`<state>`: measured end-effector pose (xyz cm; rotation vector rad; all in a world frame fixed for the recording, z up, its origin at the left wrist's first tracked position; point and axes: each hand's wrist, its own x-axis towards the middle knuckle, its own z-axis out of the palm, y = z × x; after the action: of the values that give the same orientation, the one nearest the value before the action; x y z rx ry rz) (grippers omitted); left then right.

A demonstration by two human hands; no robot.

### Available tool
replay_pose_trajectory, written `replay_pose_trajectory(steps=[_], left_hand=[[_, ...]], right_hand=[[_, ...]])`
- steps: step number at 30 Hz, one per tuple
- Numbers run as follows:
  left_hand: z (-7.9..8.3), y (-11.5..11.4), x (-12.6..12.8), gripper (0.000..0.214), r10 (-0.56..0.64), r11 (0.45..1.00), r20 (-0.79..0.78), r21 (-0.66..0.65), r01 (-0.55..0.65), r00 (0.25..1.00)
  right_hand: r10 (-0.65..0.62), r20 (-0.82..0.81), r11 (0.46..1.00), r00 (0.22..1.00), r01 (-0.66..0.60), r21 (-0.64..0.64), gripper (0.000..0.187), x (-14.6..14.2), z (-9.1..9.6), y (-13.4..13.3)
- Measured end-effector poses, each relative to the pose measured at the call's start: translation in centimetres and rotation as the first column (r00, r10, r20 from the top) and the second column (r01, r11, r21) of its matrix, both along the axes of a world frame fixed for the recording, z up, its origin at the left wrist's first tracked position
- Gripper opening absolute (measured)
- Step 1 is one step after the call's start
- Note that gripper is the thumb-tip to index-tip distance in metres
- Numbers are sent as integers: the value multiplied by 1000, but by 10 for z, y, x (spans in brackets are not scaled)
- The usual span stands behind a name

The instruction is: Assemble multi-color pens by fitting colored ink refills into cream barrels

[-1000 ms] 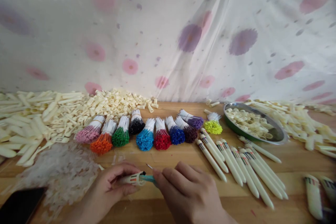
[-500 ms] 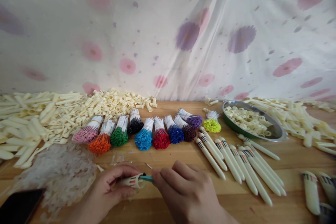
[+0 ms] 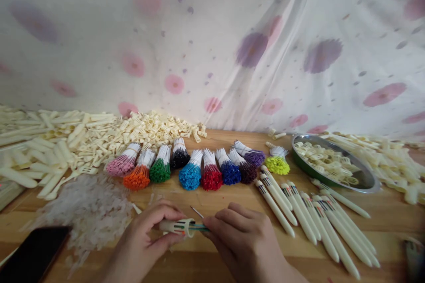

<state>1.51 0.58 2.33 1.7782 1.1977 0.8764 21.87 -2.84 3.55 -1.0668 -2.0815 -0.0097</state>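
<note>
Hardly shifted, my left hand point(image 3: 146, 234) wraps its grip round the pen barrel point(image 3: 175, 226); my right hand point(image 3: 245, 243) pinches the teal refill point(image 3: 199, 227). I keep them aligned, pushing gently.

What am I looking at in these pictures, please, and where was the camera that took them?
There is no machine here. A person is working with two bare hands, and every picture comes from one camera worn on that person's head, looking forward and down.

The left hand grips a cream pen barrel. The right hand pinches a teal refill in its fingers, and the refill's end sits in the barrel's open mouth.

On the wooden table lies a row of refill bundles, each a different colour. To their right are assembled pens and a metal bowl of cream clips. At the left are heaps of cream parts, a pile of clear bits and a black phone. A flowered sheet hangs behind.
</note>
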Motion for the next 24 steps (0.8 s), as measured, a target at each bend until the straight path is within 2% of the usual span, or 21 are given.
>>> replay_pose_trajectory(steps=[3, 7, 11, 16, 24], left_hand=[[0, -1, -2, 18, 21, 998, -9, 59, -21, 1000], [-1, 1, -3, 21, 38, 994, 9, 104, -39, 999], [1, 1, -2, 16, 57, 995, 39, 77, -60, 998], [1, 1, -3, 13, 59, 998, 39, 25, -60, 998], [0, 1, -2, 11, 74, 997, 36, -15, -73, 997]], right_hand=[[52, -25, 999, 998, -52, 17, 15, 1, 2, 2], [84, 21, 996, 996, -85, 13, 12, 5, 6, 2], [59, 74, 998, 995, -58, -11, 15, 12, 12, 0], [1, 45, 1000, 999, -2, 22, 13, 18, 19, -3], [-60, -14, 998, 998, 60, -21, 14, 10, 14, -2]])
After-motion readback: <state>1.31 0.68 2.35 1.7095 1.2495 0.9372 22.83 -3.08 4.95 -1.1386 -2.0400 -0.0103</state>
